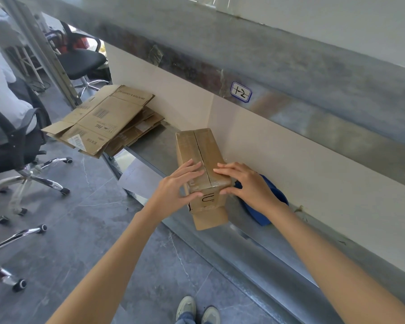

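Pressing cardboard box (201,160) flaps down with left hand (175,185) and right hand (248,185), fingers flat and straight; likely needing steady pressure for sealing next.

Grey ledge (153,146) under box (200,153), flattened cartons (103,118), blue object (275,197)

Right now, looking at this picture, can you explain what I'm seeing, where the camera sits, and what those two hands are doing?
There is no machine here: a person wears one camera on the head, looking forward and down. The left hand and right hand lie with straight fingers on top of a closed cardboard box, thumbs on its near end. The box stands on a grey metal ledge along the wall. A blue object sits partly hidden behind the right hand. Farther along lie flattened cartons.
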The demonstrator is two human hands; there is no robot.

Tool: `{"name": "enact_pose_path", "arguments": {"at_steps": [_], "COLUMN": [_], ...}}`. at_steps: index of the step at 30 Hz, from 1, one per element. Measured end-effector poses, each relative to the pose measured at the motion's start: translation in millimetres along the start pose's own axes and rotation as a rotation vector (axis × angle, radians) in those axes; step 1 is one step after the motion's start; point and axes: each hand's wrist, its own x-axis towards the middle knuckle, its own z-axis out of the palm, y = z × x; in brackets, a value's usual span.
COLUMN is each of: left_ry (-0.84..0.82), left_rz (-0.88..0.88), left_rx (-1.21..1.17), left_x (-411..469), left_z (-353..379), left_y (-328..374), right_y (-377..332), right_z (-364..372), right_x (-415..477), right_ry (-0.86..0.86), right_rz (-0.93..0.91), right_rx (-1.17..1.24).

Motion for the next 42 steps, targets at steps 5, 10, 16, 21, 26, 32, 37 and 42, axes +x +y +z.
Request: {"name": "enact_pose_path", "arguments": {"at_steps": [5,10,16,21,26,32,37,42], "left_ry": [-0.039,0.025,0.116,0.126,0.069,0.000,0.034,-0.040], "left_rz": [-0.029,-0.073,-0.124,-0.142,-0.134,-0.140,-0.166,-0.183], "left_rx": [-0.008,-0.065,-0.097,-0.110,-0.126,-0.092,-0.093,-0.149], "left_x": [1.0,1.2,-0.2,1.0,3.1,2.3,2.1,3.6], "left_z": [-4.4,-2.8,4.4,6.2,0.3,-4.5,-0.7,-6.7], "left_y": [0.9,9.4,17.6,16.8,13.0,11.2,13.6,13.4], "right_y": [1.8,-3.9,-11.8,-10.3,-7.6,-6.4,-6.0,-5.4], "right_z": [-1.0,1.8,10.3,15.0,9.1,-2.0,1.2,1.7], "right_x": [1.9,1.0,3.3,6.3,7.8,6.3,5.8,3.9], "right_ry": [-0.007,0.009,0.128,0.183,0.159,0.048,0.098,0.101], "right_rz": [-0.003,0.021,0.051,0.076,0.057,0.096,0.062,0.039], "right_rx": [0.004,0.063,0.098,0.125,0.154,0.186,0.163,0.183]}}
